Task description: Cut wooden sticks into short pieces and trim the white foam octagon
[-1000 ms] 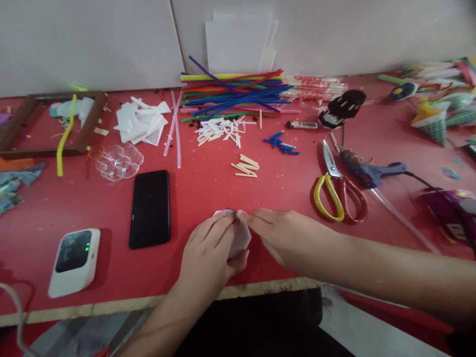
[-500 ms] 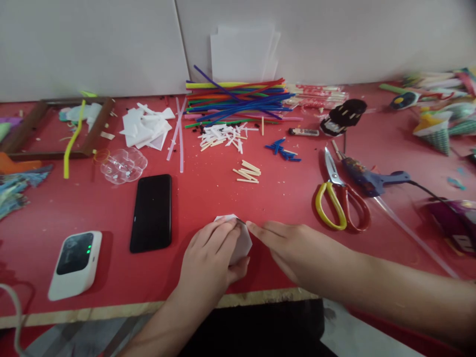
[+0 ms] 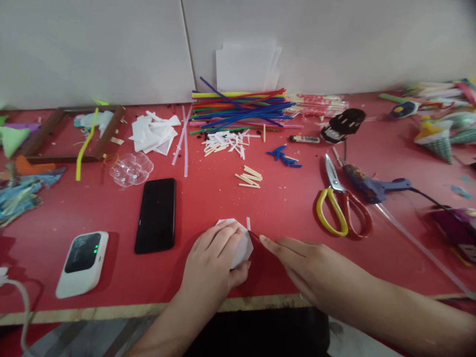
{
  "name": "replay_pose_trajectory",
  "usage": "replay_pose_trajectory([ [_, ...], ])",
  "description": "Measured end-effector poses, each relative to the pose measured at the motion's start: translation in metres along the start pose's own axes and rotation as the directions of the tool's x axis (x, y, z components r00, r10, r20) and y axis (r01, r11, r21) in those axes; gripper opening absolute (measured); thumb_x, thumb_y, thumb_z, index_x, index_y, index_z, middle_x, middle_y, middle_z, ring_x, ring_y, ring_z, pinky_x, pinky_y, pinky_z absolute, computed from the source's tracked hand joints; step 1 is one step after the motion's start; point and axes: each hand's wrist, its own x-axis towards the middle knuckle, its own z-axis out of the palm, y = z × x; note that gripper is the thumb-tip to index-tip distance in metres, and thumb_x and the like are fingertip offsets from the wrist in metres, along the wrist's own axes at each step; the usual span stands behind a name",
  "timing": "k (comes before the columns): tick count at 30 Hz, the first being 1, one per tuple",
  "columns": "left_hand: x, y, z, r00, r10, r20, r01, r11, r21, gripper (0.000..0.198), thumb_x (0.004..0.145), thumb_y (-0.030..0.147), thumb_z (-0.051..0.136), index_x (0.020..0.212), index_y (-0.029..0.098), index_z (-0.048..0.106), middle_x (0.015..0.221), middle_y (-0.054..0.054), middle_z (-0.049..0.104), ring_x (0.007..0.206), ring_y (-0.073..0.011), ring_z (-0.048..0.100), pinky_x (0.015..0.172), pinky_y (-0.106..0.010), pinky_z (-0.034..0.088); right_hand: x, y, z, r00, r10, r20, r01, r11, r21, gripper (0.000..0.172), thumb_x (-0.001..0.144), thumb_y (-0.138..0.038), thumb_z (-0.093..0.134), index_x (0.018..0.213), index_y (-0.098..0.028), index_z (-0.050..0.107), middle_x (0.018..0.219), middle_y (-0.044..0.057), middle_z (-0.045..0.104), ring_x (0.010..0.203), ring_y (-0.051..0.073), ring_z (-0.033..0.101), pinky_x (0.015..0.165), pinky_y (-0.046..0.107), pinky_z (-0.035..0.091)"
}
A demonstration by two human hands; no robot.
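Observation:
Near the table's front edge, my left hand (image 3: 212, 255) presses on a white angular piece of paper (image 3: 242, 249), its fingers across the top and the thumb along the near side. Much of the paper is hidden under that hand. My right hand (image 3: 303, 258) is closed on a thin dark tool, perhaps a blade (image 3: 253, 233), whose tip points left at the paper's right edge. The rest of the tool is hidden in the fingers. A narrow white strip (image 3: 248, 223) lies on the table just beyond the tip.
Scissors (image 3: 336, 198) and a glue gun (image 3: 372, 183) lie to the right. A black phone (image 3: 155, 215) and a white device (image 3: 82, 263) are at left. Short sticks (image 3: 250, 176), pipe cleaners (image 3: 241, 110) and paper scraps (image 3: 154, 134) lie farther back on the red table (image 3: 208, 198).
My right hand has moved right and slightly nearer, exposing more of the dark tool. A narrow white strip now shows beside the paper. The left hand stays on the paper; the view has shifted slightly.

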Motion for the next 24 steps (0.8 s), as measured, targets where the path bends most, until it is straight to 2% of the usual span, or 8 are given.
replay_pose_trajectory([
  [3, 0.000, 0.001, -0.003, 0.999, 0.001, 0.040, -0.001, 1.000, -0.002, 0.043, 0.085, 0.025, 0.064, 0.126, 0.013, 0.062, 0.127, -0.010, 0.071, 0.117, -0.0282, 0.065, 0.099, -0.044, 0.057, -0.010, 0.002, -0.004, 0.997, 0.078, -0.024, -0.073, 0.985, 0.156, 0.051, 0.091, -0.006, 0.046, 0.141, -0.015, 0.055, 0.112, 0.010, 0.074, 0.091, 0.016, 0.072, 0.081, 0.027, 0.060],
  [6, 0.001, 0.003, -0.007, 0.996, -0.004, 0.086, 0.004, 1.000, 0.006, 0.044, 0.086, 0.025, 0.064, 0.128, 0.012, 0.060, 0.130, -0.011, 0.069, 0.119, -0.0296, 0.063, 0.099, -0.045, 0.057, -0.018, 0.009, -0.006, 0.969, 0.205, -0.135, -0.169, 0.956, 0.239, 0.048, 0.096, -0.012, 0.045, 0.143, -0.021, 0.053, 0.111, 0.008, 0.072, 0.091, 0.015, 0.071, 0.082, 0.027, 0.060],
  [10, 0.005, 0.006, -0.015, 0.986, -0.019, 0.163, 0.017, 1.000, 0.013, 0.043, 0.088, 0.026, 0.063, 0.129, 0.013, 0.059, 0.130, -0.014, 0.067, 0.120, -0.0324, 0.061, 0.098, -0.049, 0.057, -0.017, 0.020, -0.003, 0.917, 0.310, -0.249, -0.312, 0.950, 0.036, 0.045, 0.100, -0.017, 0.042, 0.143, -0.016, 0.053, 0.109, 0.012, 0.068, 0.090, 0.020, 0.068, 0.081, 0.035, 0.059],
  [15, 0.012, 0.005, -0.027, 0.981, 0.009, 0.194, -0.012, 1.000, 0.019, 0.041, 0.092, 0.028, 0.060, 0.130, 0.012, 0.057, 0.132, -0.016, 0.064, 0.125, -0.0335, 0.057, 0.102, -0.053, 0.054, -0.001, 0.031, -0.002, 0.851, 0.447, -0.274, -0.516, 0.808, -0.286, 0.045, 0.101, -0.023, 0.045, 0.143, -0.015, 0.054, 0.108, 0.015, 0.063, 0.090, 0.027, 0.062, 0.071, 0.039, 0.055],
  [17, 0.013, 0.003, -0.031, 0.981, 0.026, 0.191, -0.034, 0.999, 0.038, 0.043, 0.093, 0.030, 0.060, 0.132, 0.012, 0.055, 0.134, -0.017, 0.063, 0.128, -0.0335, 0.056, 0.104, -0.053, 0.053, 0.006, 0.030, -0.005, 0.841, 0.437, -0.319, -0.530, 0.783, -0.325, 0.043, 0.100, -0.025, 0.047, 0.140, -0.014, 0.057, 0.113, 0.018, 0.061, 0.094, 0.029, 0.060, 0.074, 0.042, 0.054],
  [20, 0.012, 0.001, -0.032, 0.981, 0.007, 0.194, -0.027, 0.995, 0.101, 0.062, 0.089, 0.044, 0.067, 0.138, 0.010, 0.049, 0.138, -0.020, 0.059, 0.130, -0.0367, 0.054, 0.103, -0.055, 0.052, 0.019, 0.021, -0.011, 0.842, 0.353, -0.408, -0.474, 0.845, -0.246, 0.034, 0.100, -0.029, 0.047, 0.122, -0.012, 0.067, 0.117, 0.019, 0.060, 0.101, 0.031, 0.055, 0.087, 0.047, 0.050],
  [22, 0.010, 0.002, -0.028, 0.978, -0.037, 0.207, 0.007, 0.989, 0.146, 0.082, 0.081, 0.053, 0.074, 0.142, 0.008, 0.044, 0.142, -0.024, 0.056, 0.130, -0.0412, 0.053, 0.101, -0.057, 0.053, 0.029, 0.010, -0.013, 0.854, 0.305, -0.422, -0.395, 0.907, -0.145, 0.029, 0.100, -0.033, 0.049, 0.104, -0.013, 0.070, 0.107, 0.016, 0.062, 0.099, 0.029, 0.054, 0.091, 0.046, 0.047],
  [24, 0.008, 0.003, -0.024, 0.974, -0.082, 0.212, 0.046, 0.984, 0.172, 0.091, 0.075, 0.052, 0.079, 0.144, 0.007, 0.041, 0.141, -0.026, 0.056, 0.128, -0.0440, 0.054, 0.098, -0.059, 0.053, 0.039, 0.001, -0.012, 0.886, 0.287, -0.364, -0.338, 0.938, -0.083, 0.028, 0.098, -0.037, 0.053, 0.091, -0.015, 0.068, 0.095, 0.012, 0.062, 0.093, 0.027, 0.054, 0.093, 0.045, 0.045],
])
